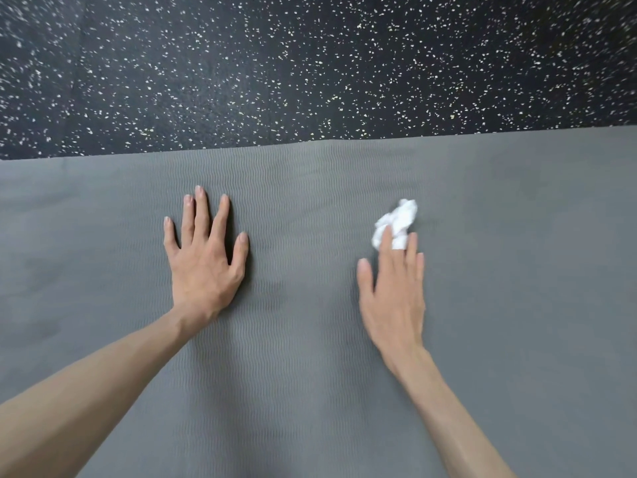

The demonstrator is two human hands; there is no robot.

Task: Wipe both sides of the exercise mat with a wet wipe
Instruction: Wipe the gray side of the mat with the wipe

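A grey ribbed exercise mat (310,374) lies flat and fills the lower two thirds of the view. My left hand (203,260) rests palm down on it, left of the middle, fingers spread and straight. A crumpled white wet wipe (396,220) lies on the mat to the right. My right hand (393,291) is flat, its straight fingertips pressing on the near part of the wipe. The right hand is slightly blurred.
Beyond the mat's far edge (310,141) is black rubber flooring (310,63) with white speckles. The mat runs out of view to the left, right and bottom.
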